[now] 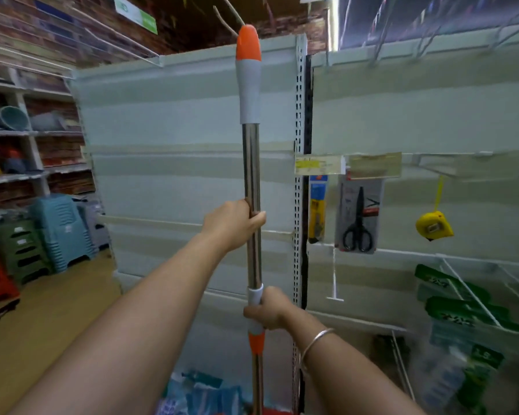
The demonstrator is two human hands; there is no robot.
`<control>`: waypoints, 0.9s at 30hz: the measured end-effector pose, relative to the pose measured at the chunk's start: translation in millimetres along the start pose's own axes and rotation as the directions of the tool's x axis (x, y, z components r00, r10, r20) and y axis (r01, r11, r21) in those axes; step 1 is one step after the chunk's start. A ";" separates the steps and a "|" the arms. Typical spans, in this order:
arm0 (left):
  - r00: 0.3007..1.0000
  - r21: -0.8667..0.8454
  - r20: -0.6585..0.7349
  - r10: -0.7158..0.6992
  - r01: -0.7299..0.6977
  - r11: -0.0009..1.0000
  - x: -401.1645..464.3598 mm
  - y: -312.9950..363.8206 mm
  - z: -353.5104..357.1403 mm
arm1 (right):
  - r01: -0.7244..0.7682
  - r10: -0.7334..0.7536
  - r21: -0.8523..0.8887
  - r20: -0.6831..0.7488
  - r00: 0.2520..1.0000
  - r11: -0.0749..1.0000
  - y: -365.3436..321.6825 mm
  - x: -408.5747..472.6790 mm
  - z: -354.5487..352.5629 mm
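Holding the mop pole [252, 175] upright in front of the shelf wall here: left hand [231, 226] wrapped tight round the bare steel tube, right hand [267, 310] curled round the grey-white locking collar [255, 295] lower down, just above the orange ring. Looks like a twist-lock adjust to me. Tip: clamp the upper fingers hard so the tube can't spin, and let only the lower fingers turn the collar. The orange-tipped grip [248, 79] sits well above the upper fingers, so hold the pole vertical or it'll tip toward the slotted upright [300, 115] just right of both fists. Packaged scissors [357, 223] and a yellow tape measure [433, 226] hang further right, well apart.
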State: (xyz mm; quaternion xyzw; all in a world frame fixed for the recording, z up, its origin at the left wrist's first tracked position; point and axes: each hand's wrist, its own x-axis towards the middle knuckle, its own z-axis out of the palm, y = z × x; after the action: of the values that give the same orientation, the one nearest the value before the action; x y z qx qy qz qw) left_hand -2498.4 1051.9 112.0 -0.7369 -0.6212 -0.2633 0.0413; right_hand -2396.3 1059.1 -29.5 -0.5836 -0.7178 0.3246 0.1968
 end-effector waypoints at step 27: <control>0.978 -0.082 0.017 0.208 -0.206 0.975 179.8 -94.2 -2.1 | 0.395 -0.283 0.047 -0.621 0.731 0.917 -229.8 125.7 -192.9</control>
State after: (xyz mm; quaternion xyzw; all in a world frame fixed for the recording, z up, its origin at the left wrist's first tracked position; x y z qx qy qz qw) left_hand -2571.3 1232.9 167.8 -0.8021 -0.5305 -0.2726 0.0311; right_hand -2462.2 1201.2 255.5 -0.4950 -0.6804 0.1426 0.5212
